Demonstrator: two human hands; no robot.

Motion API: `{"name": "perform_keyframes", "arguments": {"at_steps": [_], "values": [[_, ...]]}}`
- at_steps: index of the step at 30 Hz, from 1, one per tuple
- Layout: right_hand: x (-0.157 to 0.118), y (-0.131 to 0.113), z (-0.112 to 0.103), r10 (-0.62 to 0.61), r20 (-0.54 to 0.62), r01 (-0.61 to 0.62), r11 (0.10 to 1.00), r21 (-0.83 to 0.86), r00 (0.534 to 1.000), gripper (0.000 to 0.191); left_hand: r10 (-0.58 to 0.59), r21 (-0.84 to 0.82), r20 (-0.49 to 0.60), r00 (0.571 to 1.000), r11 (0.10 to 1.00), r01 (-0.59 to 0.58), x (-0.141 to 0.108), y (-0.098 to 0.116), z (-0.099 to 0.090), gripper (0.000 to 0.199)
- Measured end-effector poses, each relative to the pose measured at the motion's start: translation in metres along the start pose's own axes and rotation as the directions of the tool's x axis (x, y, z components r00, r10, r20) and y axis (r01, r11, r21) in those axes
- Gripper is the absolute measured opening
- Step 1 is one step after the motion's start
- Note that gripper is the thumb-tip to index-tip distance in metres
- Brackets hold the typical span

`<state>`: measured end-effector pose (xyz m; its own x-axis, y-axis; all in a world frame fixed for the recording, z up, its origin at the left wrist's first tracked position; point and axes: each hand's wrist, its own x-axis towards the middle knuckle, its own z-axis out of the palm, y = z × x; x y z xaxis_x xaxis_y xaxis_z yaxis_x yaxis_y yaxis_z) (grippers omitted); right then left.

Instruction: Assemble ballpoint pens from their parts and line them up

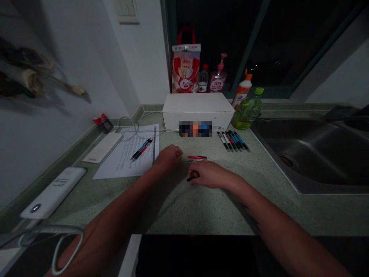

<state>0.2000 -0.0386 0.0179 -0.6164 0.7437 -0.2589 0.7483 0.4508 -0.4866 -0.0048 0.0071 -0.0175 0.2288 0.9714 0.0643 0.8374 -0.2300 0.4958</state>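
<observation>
My right hand (pixel 208 174) is low over the green speckled counter, its thumb and fingers closed on a small black pen part (pixel 190 179). A slim red pen barrel (pixel 197 157) lies crosswise just beyond those fingers, with a small thin piece (pixel 190 161) between them that is too small to name. To the left, my left hand (pixel 170 156) has its fingers curled in; whatever they may hold is hidden. Near that hand, a blue pen (pixel 141 149) and a red pen (pixel 143 150) rest side by side on a printed sheet (pixel 115 171).
Several pens (pixel 233 141) lie in a row at right, before a green bottle (pixel 248 111) and a sink (pixel 302 190). A white box (pixel 198 103) stands behind, a blurred-out phone (pixel 195 129) at its front. Cables, a flat white box (pixel 103 147) and a power bank (pixel 54 192) occupy the left.
</observation>
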Motion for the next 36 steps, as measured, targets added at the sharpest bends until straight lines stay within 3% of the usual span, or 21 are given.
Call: {"name": "perform_keyframes", "arguments": {"at_steps": [4,7,10,13,16,20,23,25,32,36], "values": [[0.001,0.005,0.001,0.021,-0.019,-0.021,1.000,0.002,1.000,0.020,0.003,0.031,0.061,0.998,0.999,-0.005,-0.003,0.002,0.002,0.021],[0.003,0.007,0.004,-0.020,-0.036,0.020,1.000,-0.012,0.999,0.013,0.016,0.014,0.053,0.998,1.000,-0.017,-0.003,0.003,0.002,0.018],[0.003,0.008,0.003,-0.067,-0.153,0.067,0.998,-0.006,0.986,0.007,0.011,-0.079,0.000,1.000,0.997,-0.011,-0.003,0.004,0.001,0.013],[0.002,0.011,-0.001,-0.112,-0.352,0.138,0.989,0.051,0.929,0.008,0.023,-0.323,-0.063,0.998,0.945,-0.042,-0.002,0.007,0.000,0.007],[0.001,0.015,-0.005,-0.111,-0.495,0.192,0.974,0.117,0.862,0.009,0.063,-0.552,-0.118,0.991,0.826,-0.118,-0.004,0.012,-0.003,0.006],[0.002,0.020,-0.006,-0.034,-0.596,0.128,0.985,0.116,0.802,0.008,0.061,-0.686,-0.158,0.986,0.711,-0.154,-0.007,0.016,-0.008,0.016],[0.004,0.024,-0.006,-0.073,-0.678,0.130,0.991,0.033,0.731,0.007,0.058,-0.722,-0.147,0.988,0.677,-0.147,-0.008,0.017,-0.010,0.018],[0.005,0.026,-0.006,-0.105,-0.704,0.151,0.989,0.003,0.703,0.007,0.066,-0.720,-0.135,0.989,0.679,-0.144,-0.008,0.018,-0.010,0.018],[0.005,0.026,-0.004,-0.166,-0.727,0.216,0.976,-0.026,0.666,0.009,0.083,-0.696,-0.141,0.986,0.700,-0.159,-0.007,0.017,-0.004,0.014],[0.004,0.024,-0.003,-0.110,-0.726,0.181,0.983,0.021,0.679,0.002,0.068,-0.706,-0.155,0.986,0.690,-0.159,-0.008,0.016,-0.001,0.018]]}}
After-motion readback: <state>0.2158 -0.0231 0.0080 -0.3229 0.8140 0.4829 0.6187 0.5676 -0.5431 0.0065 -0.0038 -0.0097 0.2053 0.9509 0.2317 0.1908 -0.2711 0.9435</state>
